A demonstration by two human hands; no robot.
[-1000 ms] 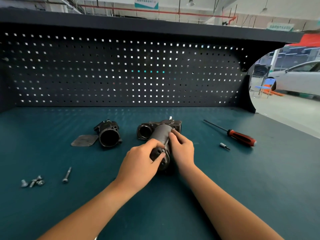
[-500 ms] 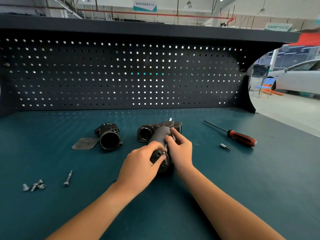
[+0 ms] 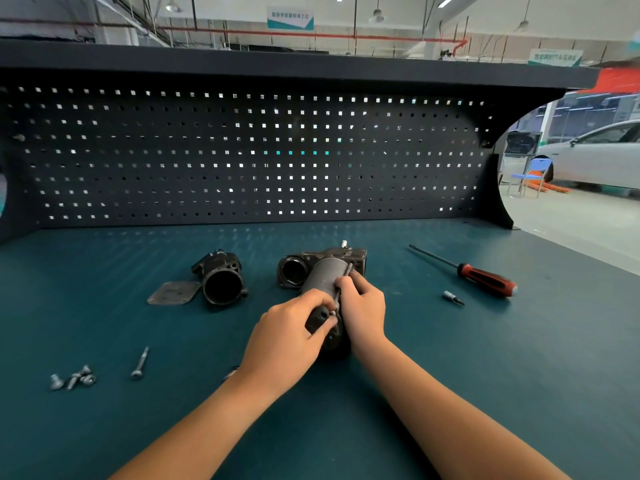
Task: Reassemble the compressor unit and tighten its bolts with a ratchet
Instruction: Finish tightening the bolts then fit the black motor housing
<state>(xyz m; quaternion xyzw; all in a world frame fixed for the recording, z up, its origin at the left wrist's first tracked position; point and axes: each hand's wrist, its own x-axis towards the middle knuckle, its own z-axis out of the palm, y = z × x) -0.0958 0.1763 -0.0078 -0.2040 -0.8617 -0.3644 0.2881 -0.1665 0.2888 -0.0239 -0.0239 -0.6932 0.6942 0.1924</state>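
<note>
The compressor unit (image 3: 323, 275), a grey cylinder with a dark housing at its far end, lies in the middle of the green bench. My left hand (image 3: 289, 336) curls round the cylinder's near end cap and pinches the head of a long bolt (image 3: 343, 278) that runs along the cylinder's top. My right hand (image 3: 362, 304) grips the cylinder's right side, its fingers touching the bolt shaft. A separate dark housing part (image 3: 221, 280) with a round opening lies to the left, beside a flat metal plate (image 3: 173, 293).
A loose long bolt (image 3: 139, 362) and a few short bolts (image 3: 73, 377) lie at the front left. A red-handled screwdriver (image 3: 479, 276) and a small bit (image 3: 453, 297) lie to the right. A dark pegboard (image 3: 242, 157) closes the back of the bench.
My right hand's fingers slid a little toward me along the cylinder and bolt. My left hand stays on the end cap. The unit has not moved.
</note>
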